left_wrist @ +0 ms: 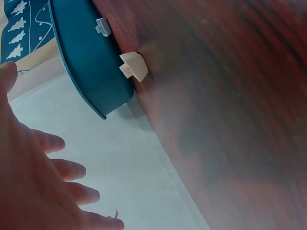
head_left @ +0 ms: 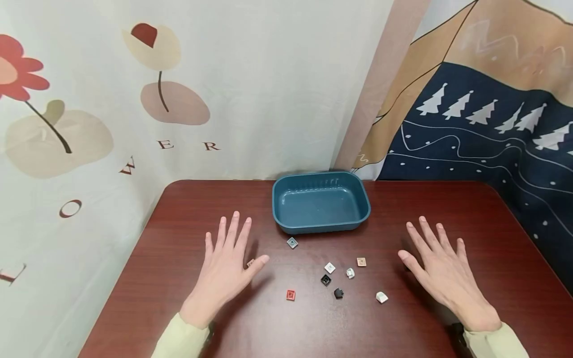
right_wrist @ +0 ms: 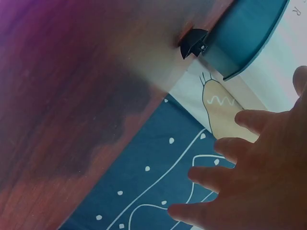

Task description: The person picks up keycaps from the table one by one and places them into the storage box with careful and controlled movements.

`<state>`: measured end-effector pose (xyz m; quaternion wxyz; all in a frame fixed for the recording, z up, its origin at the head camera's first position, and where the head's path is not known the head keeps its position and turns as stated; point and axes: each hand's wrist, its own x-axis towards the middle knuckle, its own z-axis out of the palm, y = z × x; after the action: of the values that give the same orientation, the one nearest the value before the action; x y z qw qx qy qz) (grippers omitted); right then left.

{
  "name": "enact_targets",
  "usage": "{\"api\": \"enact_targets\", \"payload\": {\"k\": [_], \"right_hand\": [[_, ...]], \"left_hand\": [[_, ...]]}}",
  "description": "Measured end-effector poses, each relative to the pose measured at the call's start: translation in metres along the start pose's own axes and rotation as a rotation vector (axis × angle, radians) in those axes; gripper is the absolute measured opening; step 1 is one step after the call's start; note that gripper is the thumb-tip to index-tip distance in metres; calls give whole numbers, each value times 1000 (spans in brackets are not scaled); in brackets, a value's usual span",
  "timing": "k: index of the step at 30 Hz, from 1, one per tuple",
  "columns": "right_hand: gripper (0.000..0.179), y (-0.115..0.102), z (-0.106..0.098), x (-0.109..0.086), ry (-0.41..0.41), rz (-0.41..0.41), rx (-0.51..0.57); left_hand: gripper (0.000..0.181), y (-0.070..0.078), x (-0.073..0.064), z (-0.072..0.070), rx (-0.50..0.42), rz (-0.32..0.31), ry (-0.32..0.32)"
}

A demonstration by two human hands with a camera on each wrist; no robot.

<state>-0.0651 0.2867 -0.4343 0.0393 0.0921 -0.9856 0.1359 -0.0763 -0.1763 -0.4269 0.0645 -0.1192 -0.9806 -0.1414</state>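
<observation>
Both hands hold nothing and are spread with straight fingers over the table, one on each side of several loose keycaps. By the thumb of my left hand (head_left: 224, 268) a beige keycap (left_wrist: 135, 66) lies partly hidden in the head view. My right hand (head_left: 440, 268) has a black keycap (right_wrist: 193, 43) beneath its thumb, mostly covered in the head view. Between the hands lie a red keycap (head_left: 291, 295), a blue-grey keycap (head_left: 292, 243), a tan keycap (head_left: 361, 262), black keycaps (head_left: 326, 280) and white keycaps (head_left: 381, 297).
A blue plastic basin (head_left: 320, 229) stands at the table's back edge, between the hands and behind the keycaps. The dark red wooden table (head_left: 313, 328) meets a printed curtain (head_left: 268, 99) at the back. A navy cloth with white trees (head_left: 474, 144) hangs on the right.
</observation>
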Motion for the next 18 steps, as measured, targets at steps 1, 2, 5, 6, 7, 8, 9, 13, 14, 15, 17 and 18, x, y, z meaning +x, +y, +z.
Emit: {"api": "enact_targets", "payload": {"k": [1, 2, 5, 6, 7, 8, 9, 13, 14, 15, 17, 18], "right_hand": [[78, 0, 0, 0, 0, 0, 1], [77, 0, 0, 0, -1, -1, 2], [77, 0, 0, -1, 2, -3, 8], [76, 1, 0, -1, 4, -5, 9], [76, 1, 0, -1, 6, -8, 12], [76, 2, 0, -2, 9, -9, 15], [76, 2, 0, -2, 11, -11, 19], [75, 5, 0, -5, 11, -13, 34], [75, 6, 0, -6, 10, -12, 36], [75, 7, 0, -7, 10, -11, 37], [75, 8, 0, -9, 7, -8, 36], [75, 9, 0, -9, 6, -6, 36]], "left_hand": [[95, 0, 1, 0, -5, 2, 4], [95, 1, 2, 0, -10, 3, 7], [95, 4, 6, 0, -40, 9, 13], [95, 5, 8, 0, -49, 10, 14], [95, 6, 10, 0, -60, 10, 14], [95, 8, 13, 0, -68, 12, 16], [95, 10, 15, 0, -77, 13, 17], [96, 17, 26, 2, -99, 11, 8], [96, 19, 29, 3, -98, 11, 3], [96, 20, 31, 4, -100, 11, -1], [97, 23, 37, 6, -101, 11, -7], [97, 24, 39, 7, -102, 12, -8]]}}
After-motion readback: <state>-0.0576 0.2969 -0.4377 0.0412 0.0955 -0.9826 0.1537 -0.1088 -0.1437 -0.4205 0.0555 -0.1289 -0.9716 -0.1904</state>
